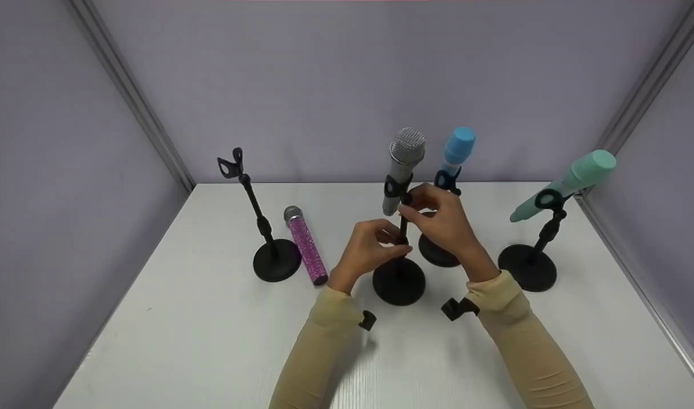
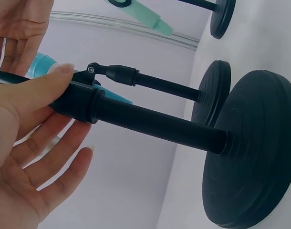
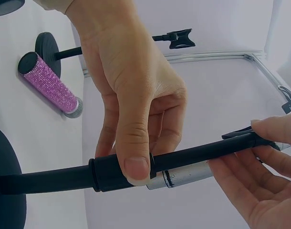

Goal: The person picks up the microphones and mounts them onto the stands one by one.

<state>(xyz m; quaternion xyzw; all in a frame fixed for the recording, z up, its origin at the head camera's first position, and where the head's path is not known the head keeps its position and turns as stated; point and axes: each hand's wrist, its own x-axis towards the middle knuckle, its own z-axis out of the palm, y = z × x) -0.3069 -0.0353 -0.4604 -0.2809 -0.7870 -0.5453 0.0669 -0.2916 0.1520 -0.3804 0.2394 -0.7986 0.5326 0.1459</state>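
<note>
Right on the centre line now: a black desktop microphone stand point(image 1: 399, 282) is caught between two hands, with its round base set on the white table point(image 1: 210, 341). The pole is held near upright, and it is along this long axis that the hands are stacked, one low, one high. Low on the near left side, the collar point(image 2: 79, 104) is pinched by the left hand point(image 1: 365, 250), the thumb laid on one side and fingertips brought up on the other; in the left wrist view, the lowest fingers are seen curved loosely, apart from the pole. Higher, and from the right, the pole's top is gripped between thumb and fingers by the right hand point(image 1: 442, 221), just under the clip point(image 1: 390, 186). And in that clip the silver microphone point(image 1: 408, 149) is seated, tilted off the pole's line, its mesh head raised up and to the right, its tail dropped to the left. By the right hand it is approached more closely; by the left, the base. Any twist or slide would, it seems, be governed by that shared pole line, with the collar steadied below and the joint worked above. Behind the right hand, a blue microphone point(image 1: 459, 146) is carried on its own stand; off to the left, well apart from the gripped pole, a pink glitter microphone point(image 1: 308, 244) is laid flat.
</note>
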